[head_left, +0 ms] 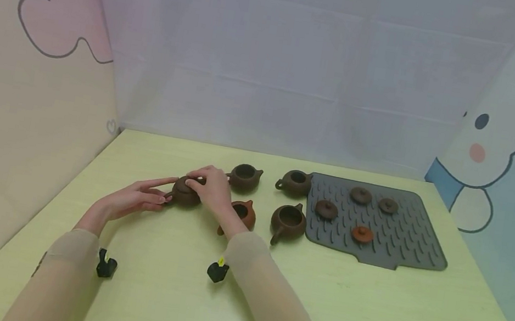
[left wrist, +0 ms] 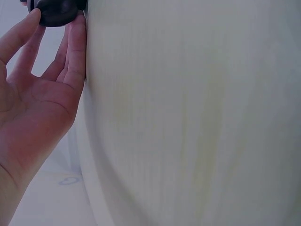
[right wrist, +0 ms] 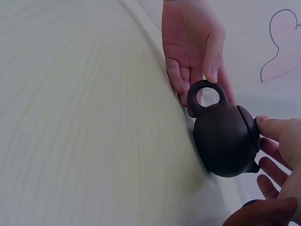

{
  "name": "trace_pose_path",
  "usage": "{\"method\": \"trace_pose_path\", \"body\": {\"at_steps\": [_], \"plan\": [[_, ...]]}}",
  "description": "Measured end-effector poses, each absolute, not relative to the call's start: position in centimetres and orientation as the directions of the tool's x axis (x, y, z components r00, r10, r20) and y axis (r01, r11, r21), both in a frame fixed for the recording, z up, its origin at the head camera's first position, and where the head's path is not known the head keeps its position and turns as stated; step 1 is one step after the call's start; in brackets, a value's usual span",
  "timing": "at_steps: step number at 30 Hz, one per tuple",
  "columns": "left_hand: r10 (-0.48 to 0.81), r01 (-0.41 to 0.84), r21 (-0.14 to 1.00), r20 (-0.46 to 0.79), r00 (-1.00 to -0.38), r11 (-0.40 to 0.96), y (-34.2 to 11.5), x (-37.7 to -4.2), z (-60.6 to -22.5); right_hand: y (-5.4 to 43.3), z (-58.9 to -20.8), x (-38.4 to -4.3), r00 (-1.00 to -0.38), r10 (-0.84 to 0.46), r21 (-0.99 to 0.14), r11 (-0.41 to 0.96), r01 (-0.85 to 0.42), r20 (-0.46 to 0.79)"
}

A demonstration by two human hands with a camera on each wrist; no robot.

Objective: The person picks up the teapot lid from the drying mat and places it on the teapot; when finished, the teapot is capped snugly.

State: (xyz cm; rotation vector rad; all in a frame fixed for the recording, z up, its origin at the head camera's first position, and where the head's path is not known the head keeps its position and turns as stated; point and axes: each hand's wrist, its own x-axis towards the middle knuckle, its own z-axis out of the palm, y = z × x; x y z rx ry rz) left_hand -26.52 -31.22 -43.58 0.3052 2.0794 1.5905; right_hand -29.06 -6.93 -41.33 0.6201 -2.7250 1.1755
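A dark brown teapot [right wrist: 222, 142] is between both hands at the left of the table. Its lid [right wrist: 249, 127] sits on the body's opening. My left hand [head_left: 134, 200] holds the teapot's loop handle [right wrist: 193, 96], thumb on one side and fingers on the other. From above, my right hand [head_left: 214, 190] pinches the lid, its thumb on the lid's top; the knob is hidden there. In the left wrist view, only the dark underside of the teapot [left wrist: 59, 13] shows past the left fingertips.
Lidless teapots stand nearby: a reddish one [head_left: 249, 215] under the right forearm, and brown ones behind [head_left: 244, 178] and to the right [head_left: 289, 222], [head_left: 296, 183]. A grey ribbed mat [head_left: 405, 243] carries several lids, including an orange-brown lid [head_left: 362, 234].
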Motion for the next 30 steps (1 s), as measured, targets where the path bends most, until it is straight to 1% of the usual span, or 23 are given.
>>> {"method": "trace_pose_path", "body": {"at_steps": [10,14,20,25,30], "plan": [[0.463,-0.115,0.948,-0.249,-0.851,0.298,-31.0,-26.5,-43.4,-6.9,-41.5,-29.2,-0.912,-0.32,-0.622,0.669,-0.408,0.255],[0.465,-0.11,0.948,-0.245,-0.851,0.298,-31.1,-26.5,-43.5,-6.7,-41.6,-29.2,-0.909,-0.322,-0.625,0.661,-0.415,0.264],[0.472,-0.106,0.95,-0.24,-0.848,0.293,-31.1,-26.5,-43.6,-6.0,-41.2,-28.7,-0.91,-0.34,-0.66,0.63,-0.409,0.238],[0.466,-0.088,0.943,-0.239,-0.852,0.322,-31.1,-26.3,-43.6,-5.4,-40.9,-28.5,-0.891,-0.385,-0.646,0.621,-0.443,0.241],[0.45,-0.063,0.929,-0.234,-0.862,0.364,-31.0,-25.9,-43.5,-4.6,-40.7,-28.1,-0.871,-0.405,-0.638,0.601,-0.482,0.277]]}}
